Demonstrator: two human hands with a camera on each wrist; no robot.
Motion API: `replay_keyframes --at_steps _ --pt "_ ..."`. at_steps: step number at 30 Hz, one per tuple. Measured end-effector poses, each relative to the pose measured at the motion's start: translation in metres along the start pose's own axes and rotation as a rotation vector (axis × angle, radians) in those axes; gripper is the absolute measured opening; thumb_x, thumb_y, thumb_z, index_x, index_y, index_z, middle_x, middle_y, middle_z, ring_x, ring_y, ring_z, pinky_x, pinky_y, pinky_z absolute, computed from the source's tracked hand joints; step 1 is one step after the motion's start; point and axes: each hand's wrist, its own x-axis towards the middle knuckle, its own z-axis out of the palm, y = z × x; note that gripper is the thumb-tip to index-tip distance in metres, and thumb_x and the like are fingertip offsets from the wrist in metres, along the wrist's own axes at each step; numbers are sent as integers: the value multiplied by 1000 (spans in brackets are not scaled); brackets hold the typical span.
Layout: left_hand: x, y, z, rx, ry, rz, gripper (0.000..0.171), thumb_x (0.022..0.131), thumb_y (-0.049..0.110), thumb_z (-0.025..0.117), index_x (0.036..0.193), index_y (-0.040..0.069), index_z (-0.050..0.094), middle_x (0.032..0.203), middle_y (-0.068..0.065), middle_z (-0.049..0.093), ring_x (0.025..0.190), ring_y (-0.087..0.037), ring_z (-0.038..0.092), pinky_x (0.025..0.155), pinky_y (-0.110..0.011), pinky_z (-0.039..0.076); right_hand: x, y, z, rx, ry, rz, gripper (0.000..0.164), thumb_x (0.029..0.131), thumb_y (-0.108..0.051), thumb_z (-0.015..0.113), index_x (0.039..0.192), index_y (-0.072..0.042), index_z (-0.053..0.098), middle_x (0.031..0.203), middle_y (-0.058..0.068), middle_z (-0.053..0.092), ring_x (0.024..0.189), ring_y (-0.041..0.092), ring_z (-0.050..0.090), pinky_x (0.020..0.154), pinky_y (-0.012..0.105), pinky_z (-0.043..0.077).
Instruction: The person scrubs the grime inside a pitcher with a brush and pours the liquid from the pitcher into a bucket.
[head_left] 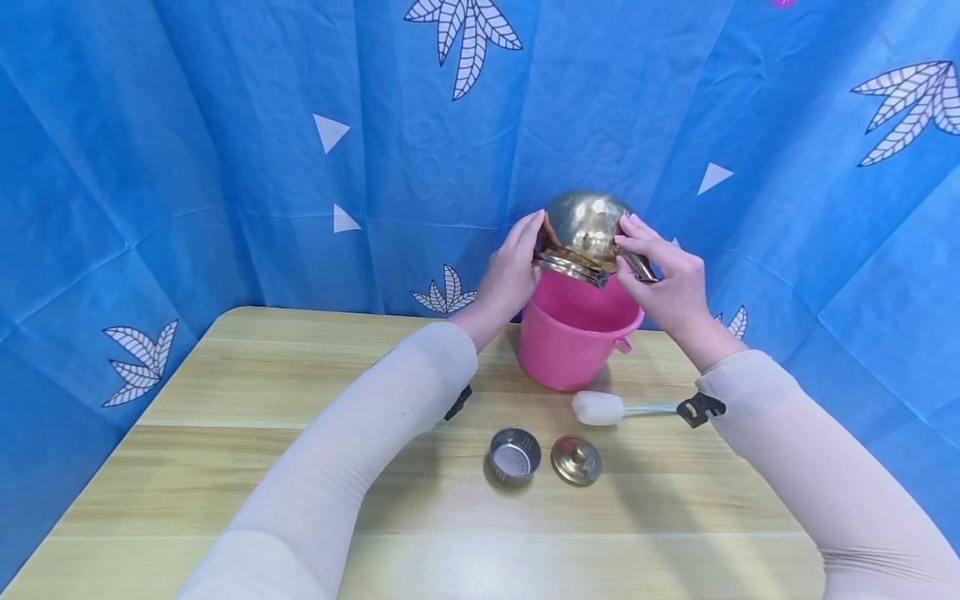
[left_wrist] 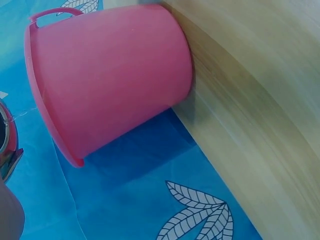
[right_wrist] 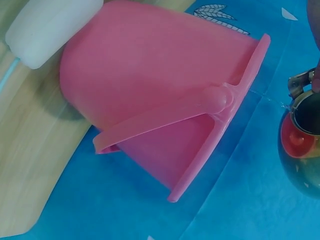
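A shiny brass-coloured teapot [head_left: 588,225] is tipped mouth-down above the pink bucket [head_left: 558,354]. My left hand [head_left: 513,262] grips its left side near the rim. On the other side, my right hand [head_left: 667,271] holds the teapot by a short projecting part; whether that is spout or handle I cannot tell. The right wrist view catches the pot's dark round opening [right_wrist: 307,112] at its edge. Below, on the table, sit a small metal strainer cup [head_left: 514,456] and a brass lid with a knob [head_left: 576,460].
A white sponge brush [head_left: 597,408] with a thin pale-blue handle lies in front of the bucket, beneath my right forearm. The bucket's handle [right_wrist: 165,117] hangs down its side. Blue patterned curtain [head_left: 262,167] surrounds the wooden table [head_left: 247,400] at the back and sides.
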Motion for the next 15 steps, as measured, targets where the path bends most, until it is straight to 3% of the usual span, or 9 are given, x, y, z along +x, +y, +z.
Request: replay_keyframes --at_steps 15 --pt "1 4 1 -30 -20 -54 84 88 -3 71 158 15 29 161 0 32 115 -32 62 97 -33 53 -1 4 -4 -53 -40 -48 37 82 8 74 117 -4 74 133 5 64 129 23 57 106 63 39"
